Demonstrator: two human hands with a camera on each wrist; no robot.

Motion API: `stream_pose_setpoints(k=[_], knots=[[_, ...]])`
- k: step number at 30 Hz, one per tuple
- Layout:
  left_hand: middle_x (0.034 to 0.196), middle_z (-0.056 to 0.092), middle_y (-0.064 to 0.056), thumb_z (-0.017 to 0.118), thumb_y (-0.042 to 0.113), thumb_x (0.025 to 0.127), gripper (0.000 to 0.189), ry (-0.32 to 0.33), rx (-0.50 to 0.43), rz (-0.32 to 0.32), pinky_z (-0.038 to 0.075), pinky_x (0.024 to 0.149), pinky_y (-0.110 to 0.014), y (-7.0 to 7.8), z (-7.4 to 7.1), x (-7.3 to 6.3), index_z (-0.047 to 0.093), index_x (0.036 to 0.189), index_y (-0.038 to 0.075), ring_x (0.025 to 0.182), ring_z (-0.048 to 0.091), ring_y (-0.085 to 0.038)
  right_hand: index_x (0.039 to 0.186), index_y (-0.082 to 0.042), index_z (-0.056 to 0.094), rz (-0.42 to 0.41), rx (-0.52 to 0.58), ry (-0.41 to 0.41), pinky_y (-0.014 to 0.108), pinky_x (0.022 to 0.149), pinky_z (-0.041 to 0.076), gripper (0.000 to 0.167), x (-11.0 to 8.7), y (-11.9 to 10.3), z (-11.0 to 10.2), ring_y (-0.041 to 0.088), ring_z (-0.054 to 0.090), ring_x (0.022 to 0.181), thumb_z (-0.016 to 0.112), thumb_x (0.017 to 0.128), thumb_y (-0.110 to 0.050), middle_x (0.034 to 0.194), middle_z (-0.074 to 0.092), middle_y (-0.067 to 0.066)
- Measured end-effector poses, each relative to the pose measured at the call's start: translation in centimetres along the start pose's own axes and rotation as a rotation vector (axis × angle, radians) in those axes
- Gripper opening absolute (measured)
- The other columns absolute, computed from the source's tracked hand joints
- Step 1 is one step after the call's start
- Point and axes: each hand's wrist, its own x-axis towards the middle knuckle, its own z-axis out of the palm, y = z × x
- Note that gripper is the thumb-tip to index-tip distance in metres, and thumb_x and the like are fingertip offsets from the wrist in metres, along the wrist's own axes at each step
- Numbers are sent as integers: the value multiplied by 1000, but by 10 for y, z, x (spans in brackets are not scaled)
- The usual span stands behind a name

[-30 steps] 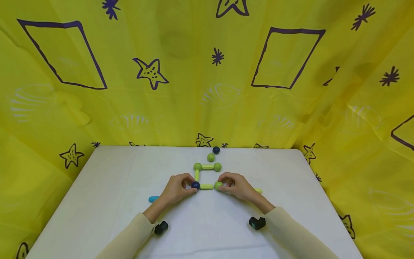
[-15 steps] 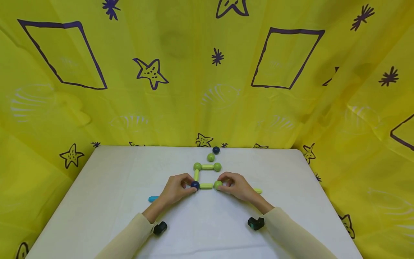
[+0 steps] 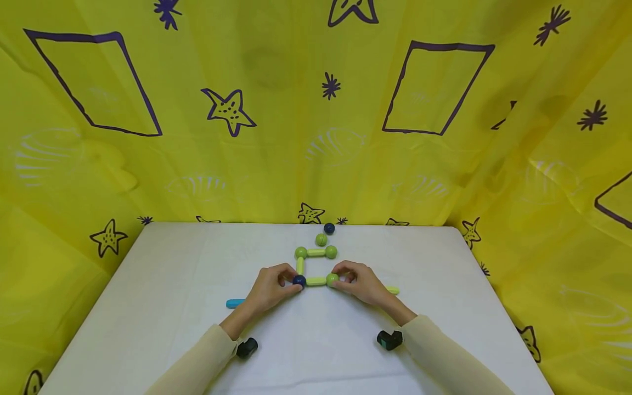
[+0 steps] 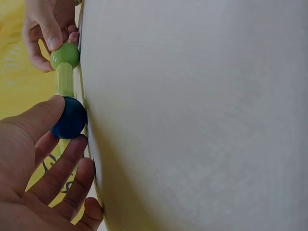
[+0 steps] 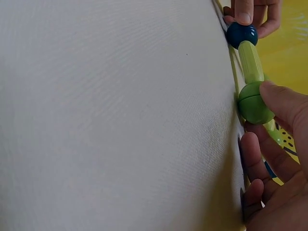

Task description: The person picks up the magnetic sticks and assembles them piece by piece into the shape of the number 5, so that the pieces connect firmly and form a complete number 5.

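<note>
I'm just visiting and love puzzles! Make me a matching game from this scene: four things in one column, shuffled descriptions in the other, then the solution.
1. Left hand
2. Blue rod
3. Right hand
4. Backdrop

A. Holds a green ball
B. Yellow, printed with dark shapes
C. Holds a dark blue ball
D. Partly hidden by an arm

Pairs: 1-C, 2-D, 3-A, 4-B

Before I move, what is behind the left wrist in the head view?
A blue rod: one end pokes out on the outer side. The left wrist covers the rest; its far end and anything else there cannot be seen.
</note>
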Motion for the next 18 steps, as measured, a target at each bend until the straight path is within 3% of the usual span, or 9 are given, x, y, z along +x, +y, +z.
stream_pose_setpoints(k=[11, 18], knots=[[88, 74, 5, 86, 17, 85, 18, 10, 10, -27, 40, 64, -26, 3, 0, 0, 74, 98, 15, 72, 50, -13, 113, -20, 72, 19, 2, 12, 26, 69, 47, 22, -1, -1, 2, 13, 58, 78, 80, 92, -23, 106, 72, -4], [88, 75, 3, 86, 16, 85, 18, 6, 11, -5, 39, 62, -25, 3, -1, 1, 74, 99, 13, 70, 50, -14, 119, -19, 70, -14, 2, -35, 27, 72, 48, 27, -4, -1, -6, 14, 59, 81, 78, 94, -25, 112, 72, -2]])
